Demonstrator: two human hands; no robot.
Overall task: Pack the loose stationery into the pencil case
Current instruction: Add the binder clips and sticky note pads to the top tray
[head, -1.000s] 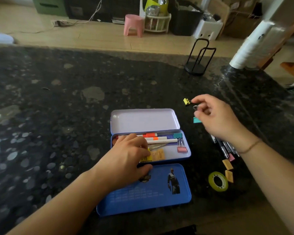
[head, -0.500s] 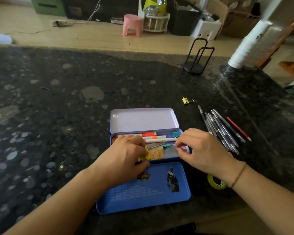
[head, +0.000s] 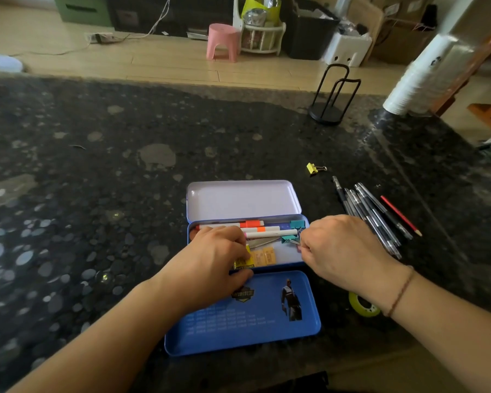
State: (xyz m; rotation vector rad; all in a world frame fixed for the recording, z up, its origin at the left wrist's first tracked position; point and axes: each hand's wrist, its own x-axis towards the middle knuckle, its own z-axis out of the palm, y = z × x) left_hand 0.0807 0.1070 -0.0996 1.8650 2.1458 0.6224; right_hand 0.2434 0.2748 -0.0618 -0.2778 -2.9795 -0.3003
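Note:
The blue tin pencil case (head: pixel 238 199) lies open on the dark counter, its printed blue lid (head: pixel 247 321) nearest me. Inside are orange-and-white markers (head: pixel 255 224), yellow and tan erasers and a teal binder clip (head: pixel 297 224). My left hand (head: pixel 213 259) grips the case's front left rim, fingers inside the tray. My right hand (head: pixel 340 248) is at the case's right end, fingertips pinching the wire handle of a second teal binder clip (head: pixel 289 239) that rests in the tray. Loose on the counter are a yellow binder clip (head: pixel 312 168), several pens (head: pixel 372 211) and a red pencil (head: pixel 400 215).
A green tape roll (head: pixel 362 306) lies partly hidden under my right wrist. A black wire stand (head: pixel 328 109) and a stack of white cups (head: pixel 417 80) sit at the counter's far right. The counter's front edge is just below the lid.
My right hand carried a teal binder clip from the counter near the yellow clip into the case's right end. My left hand stayed on the case.

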